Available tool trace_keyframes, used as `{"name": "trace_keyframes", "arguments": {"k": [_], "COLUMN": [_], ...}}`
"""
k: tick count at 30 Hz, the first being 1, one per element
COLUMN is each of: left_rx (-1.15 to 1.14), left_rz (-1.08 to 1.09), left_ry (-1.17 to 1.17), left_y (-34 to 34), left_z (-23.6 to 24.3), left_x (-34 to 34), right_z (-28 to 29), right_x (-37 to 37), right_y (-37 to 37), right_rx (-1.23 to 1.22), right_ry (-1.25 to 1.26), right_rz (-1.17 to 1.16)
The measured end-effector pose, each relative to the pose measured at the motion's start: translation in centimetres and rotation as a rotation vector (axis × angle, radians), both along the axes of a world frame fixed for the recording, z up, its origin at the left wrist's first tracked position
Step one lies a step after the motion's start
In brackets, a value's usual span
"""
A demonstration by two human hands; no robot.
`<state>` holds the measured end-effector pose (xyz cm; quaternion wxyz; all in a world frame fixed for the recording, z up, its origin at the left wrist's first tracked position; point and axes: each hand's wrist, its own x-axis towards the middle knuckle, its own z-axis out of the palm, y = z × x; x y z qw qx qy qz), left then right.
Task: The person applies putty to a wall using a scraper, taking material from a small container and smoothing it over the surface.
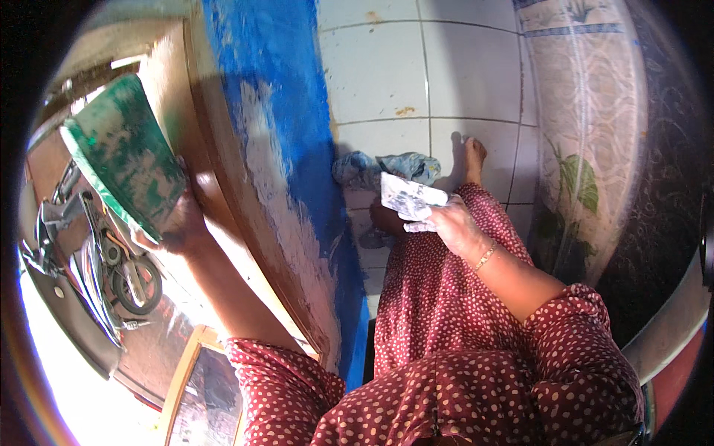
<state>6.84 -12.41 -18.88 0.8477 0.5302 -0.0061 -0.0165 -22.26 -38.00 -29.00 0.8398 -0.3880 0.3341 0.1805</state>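
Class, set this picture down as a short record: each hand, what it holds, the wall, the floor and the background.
Left hand: left hand grips a green flat piece with pale smears
Right hand: right hand holds a white flat piece with dark marks
Wall: blue-painted wall, pale patches showing
Floor: pale tiled floor, with crumpled bluish cloth
Background, left: motorcycle

At ten o'clock, a flat green rectangular sheet (123,145) blotched pinkish-grey; near centre, a thin white slab (405,195) smeared dark grey. Eleven: a blue-painted wall strip (305,149), whitish patches. Five: a maroon fabric dress (446,372), cream polka dots.
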Motion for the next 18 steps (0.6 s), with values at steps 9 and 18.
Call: {"name": "trace_keyframes", "arguments": {"k": [9, 18], "left_rx": [-0.442, 0.010], "left_rz": [-0.012, -0.172], "left_ry": [0.282, 0.573], "left_y": [1.2, -7.1], "left_z": [0.7, 11.3], "left_x": [-2.2, -8.0], "right_z": [5.8, 18.1], "right_x": [-4.1, -5.4], "right_y": [-12.1, -23.5], "right_rx": [0.099, -0.056], "right_ry": [0.183, 0.128], "right_rz": [-0.303, -0.464]}}
